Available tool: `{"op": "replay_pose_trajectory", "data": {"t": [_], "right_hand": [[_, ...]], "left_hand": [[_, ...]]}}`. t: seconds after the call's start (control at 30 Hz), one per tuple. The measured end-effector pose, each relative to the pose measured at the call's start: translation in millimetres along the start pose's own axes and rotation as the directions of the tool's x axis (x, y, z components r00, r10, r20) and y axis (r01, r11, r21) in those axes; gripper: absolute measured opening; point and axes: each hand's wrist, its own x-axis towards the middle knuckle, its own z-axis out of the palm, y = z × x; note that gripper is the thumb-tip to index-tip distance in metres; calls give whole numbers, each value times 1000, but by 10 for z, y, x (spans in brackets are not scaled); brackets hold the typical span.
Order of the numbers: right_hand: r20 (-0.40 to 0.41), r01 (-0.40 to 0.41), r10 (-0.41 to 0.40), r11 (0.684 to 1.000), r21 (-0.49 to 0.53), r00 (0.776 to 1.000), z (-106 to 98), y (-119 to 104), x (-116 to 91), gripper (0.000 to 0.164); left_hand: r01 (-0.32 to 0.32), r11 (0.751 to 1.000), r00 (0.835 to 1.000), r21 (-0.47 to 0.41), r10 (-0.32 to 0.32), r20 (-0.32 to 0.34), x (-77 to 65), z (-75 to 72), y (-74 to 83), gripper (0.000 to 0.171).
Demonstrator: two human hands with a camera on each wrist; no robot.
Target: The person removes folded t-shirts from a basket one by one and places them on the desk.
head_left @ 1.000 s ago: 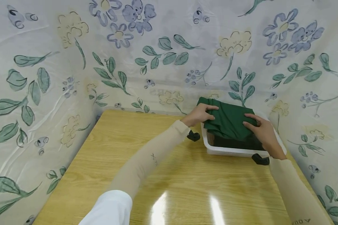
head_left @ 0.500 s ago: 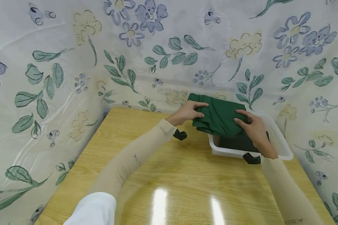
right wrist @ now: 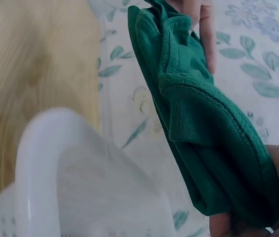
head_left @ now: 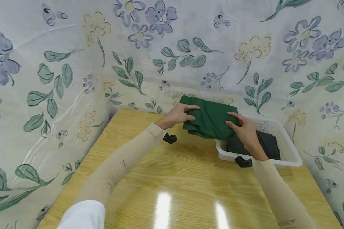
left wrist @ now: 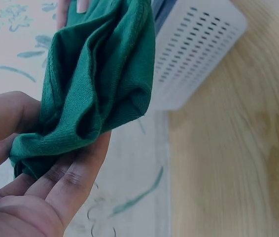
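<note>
A folded green garment (head_left: 210, 119) is held up between both hands, above the table and overlapping the left end of a white basket (head_left: 289, 149) in the head view. My left hand (head_left: 176, 115) grips its left end, thumb on one face and fingers beneath, as the left wrist view shows with the hand (left wrist: 36, 182) round the folded layers. On the opposite end, my right hand (head_left: 245, 132) pinches the cloth between thumb and fingers. Stacked folds and a stitched hem of the garment (right wrist: 198, 108) face the right wrist camera. Dark folded cloth (head_left: 268, 144) lies inside the basket.
The perforated basket stands at the right rear of a wooden table (head_left: 149, 181). Floral sheeting (head_left: 143, 73) hangs behind the table and along both sides. Black wrist devices (head_left: 170, 138) sit under each wrist.
Both hands have carried the green garment leftward, from over the basket to mostly beside it. More of the basket and its dark cloth now shows. The head view has turned slightly left.
</note>
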Motion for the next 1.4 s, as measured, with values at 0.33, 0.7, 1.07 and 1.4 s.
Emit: {"op": "replay_pose_trajectory", "data": {"t": [0.33, 0.7, 1.07, 1.4], "right_hand": [[59, 6, -7, 1000, 30, 998, 274, -136, 25, 47], [98, 82, -79, 996, -28, 992, 650, -325, 133, 43], [134, 83, -90, 995, 61, 987, 1043, -417, 197, 43], [134, 109, -120, 990, 88, 984, 1514, -447, 257, 41]], "left_hand": [[13, 999, 999, 36, -12, -33, -178, -226, -149, 51], [65, 998, 995, 22, -64, -82, -470, -506, -335, 52], [89, 994, 989, 65, -81, -120, -654, -821, -491, 51], [150, 987, 979, 63, -139, -151, -861, -1096, -730, 52]]}}
